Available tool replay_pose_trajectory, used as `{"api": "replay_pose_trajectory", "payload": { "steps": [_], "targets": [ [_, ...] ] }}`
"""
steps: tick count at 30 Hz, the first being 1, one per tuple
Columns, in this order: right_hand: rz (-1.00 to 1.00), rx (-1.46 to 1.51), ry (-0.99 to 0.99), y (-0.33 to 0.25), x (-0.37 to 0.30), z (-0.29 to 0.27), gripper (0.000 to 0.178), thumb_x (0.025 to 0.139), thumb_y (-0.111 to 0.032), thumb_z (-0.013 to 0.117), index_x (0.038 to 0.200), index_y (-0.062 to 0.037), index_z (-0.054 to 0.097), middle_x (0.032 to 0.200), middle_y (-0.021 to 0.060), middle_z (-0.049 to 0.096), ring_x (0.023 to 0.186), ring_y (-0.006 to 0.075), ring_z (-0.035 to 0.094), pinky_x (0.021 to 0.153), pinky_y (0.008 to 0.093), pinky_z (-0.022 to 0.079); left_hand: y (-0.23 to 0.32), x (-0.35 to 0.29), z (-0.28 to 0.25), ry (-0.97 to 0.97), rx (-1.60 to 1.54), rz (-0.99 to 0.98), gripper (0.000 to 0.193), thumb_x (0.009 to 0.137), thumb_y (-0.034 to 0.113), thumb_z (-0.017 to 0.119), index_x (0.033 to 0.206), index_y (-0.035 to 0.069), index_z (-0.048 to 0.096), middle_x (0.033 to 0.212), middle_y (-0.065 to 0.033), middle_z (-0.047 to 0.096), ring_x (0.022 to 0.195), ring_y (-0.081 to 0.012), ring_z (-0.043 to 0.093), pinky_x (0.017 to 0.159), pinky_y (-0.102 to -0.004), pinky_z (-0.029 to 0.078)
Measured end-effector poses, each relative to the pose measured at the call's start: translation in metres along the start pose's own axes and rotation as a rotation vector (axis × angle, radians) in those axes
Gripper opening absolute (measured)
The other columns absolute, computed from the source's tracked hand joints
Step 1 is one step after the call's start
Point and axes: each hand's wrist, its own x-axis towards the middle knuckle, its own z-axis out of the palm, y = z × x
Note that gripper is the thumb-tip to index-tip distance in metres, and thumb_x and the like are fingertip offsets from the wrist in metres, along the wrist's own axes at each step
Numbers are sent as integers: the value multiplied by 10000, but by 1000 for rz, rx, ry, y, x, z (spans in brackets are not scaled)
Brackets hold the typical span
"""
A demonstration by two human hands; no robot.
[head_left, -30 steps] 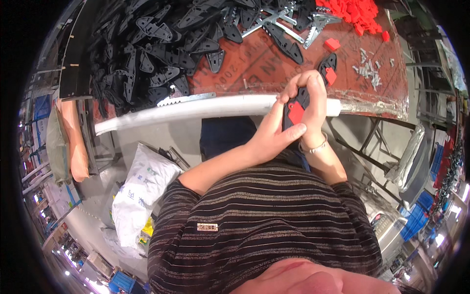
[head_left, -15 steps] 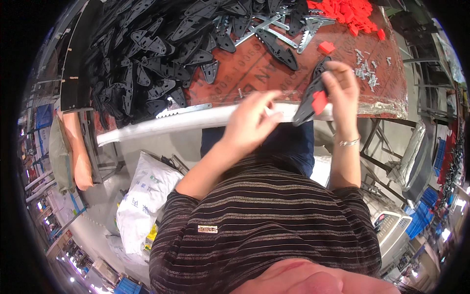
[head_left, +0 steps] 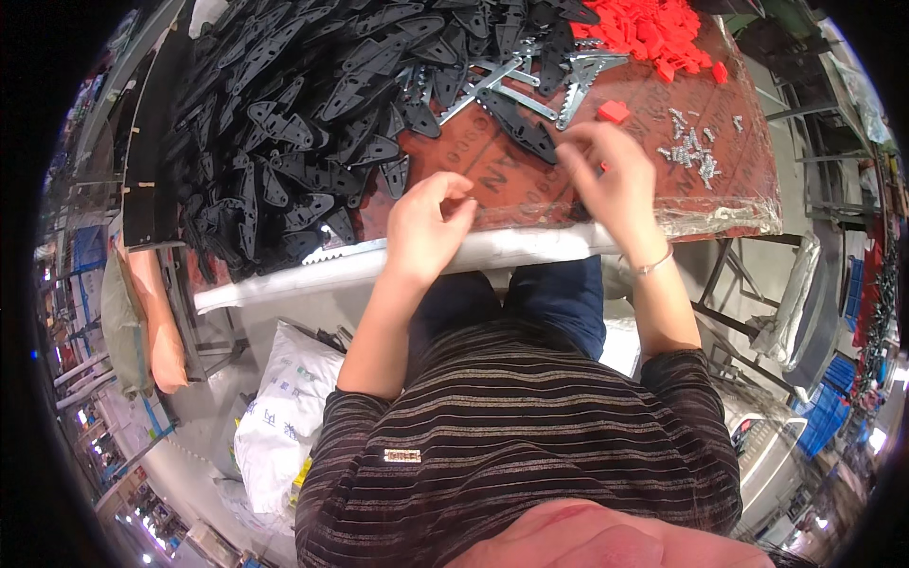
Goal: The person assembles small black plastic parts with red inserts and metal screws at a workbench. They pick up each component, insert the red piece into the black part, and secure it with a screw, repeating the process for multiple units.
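Observation:
My left hand (head_left: pixel 424 227) hovers over the table's near edge, thumb and curled fingers apart, with nothing visible between them. To its right, my right hand (head_left: pixel 620 189) is over the table with its fingers stretched leftward, apart from the thumb. Their tips are close to the end of a long black plastic bracket (head_left: pixel 516 125). A small bit of red plastic (head_left: pixel 604 166) shows between thumb and fingers, and something dark peeks out below the thumb; the hand hides the rest. A toothed metal strip (head_left: pixel 343 252) lies along the near edge, left of my left hand.
Many black brackets (head_left: pixel 284 123) are heaped at the left and back. Metal toothed arms (head_left: pixel 488 90) lie behind my hands. Red plastic pieces (head_left: pixel 653 38) are piled at the back right, one loose red piece (head_left: pixel 614 112) nearer. Screws (head_left: pixel 693 150) lie scattered at right. White padding (head_left: pixel 530 248) lines the near edge.
My right hand has turned over and moved left; the black bracket with a red piece it held upright is now mostly hidden. My left hand has drawn back leftward.

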Motion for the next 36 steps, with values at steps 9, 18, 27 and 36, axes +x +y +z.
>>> {"api": "replay_pose_trajectory", "payload": {
  "steps": [9, 18, 27, 36],
  "targets": [
    [-50, 597, -312, -35, -21, 9, 214, 760, -3, 678, 970, -36, 653, 798, 59, 591, 681, 150, 567, 585, 267, 459, 10, -2, 6, -253, -1130, -226, 349, 795, 3, 678, 1089, 36, 493, 898, -64, 622, 790, -108, 593, 698, -241, 484],
    [224, 340, 40, -14, -15, 3, 82, 784, -45, 689, 836, -22, 629, 697, 80, 635, 621, 128, 630, 570, 236, 487, 10, 44, 22, -211, -1013, -293, 391, 912, 158, 560, 1216, -38, 413, 1029, -193, 598, 901, -234, 625, 797, -328, 530],
    [-51, -33, -333, -1, 35, 43, 113, 745, -148, 625, 768, -38, 629, 785, 119, 631, 817, 311, 598, 681, 397, 472, -2, 58, 23, -472, -1274, -506, 456, 972, 346, 394, 1255, -11, 365, 1111, -224, 576, 999, -325, 608, 911, -425, 491],
    [-151, 485, -118, -30, 2, 35, 59, 767, -21, 632, 811, -26, 593, 958, 100, 659, 1101, 291, 575, 865, 370, 469, 10, 34, 8, -407, -1642, -396, 849, 865, 716, 215, 1306, 15, 402, 1207, -176, 526, 1076, -262, 565, 940, -417, 467]
  ]
}}
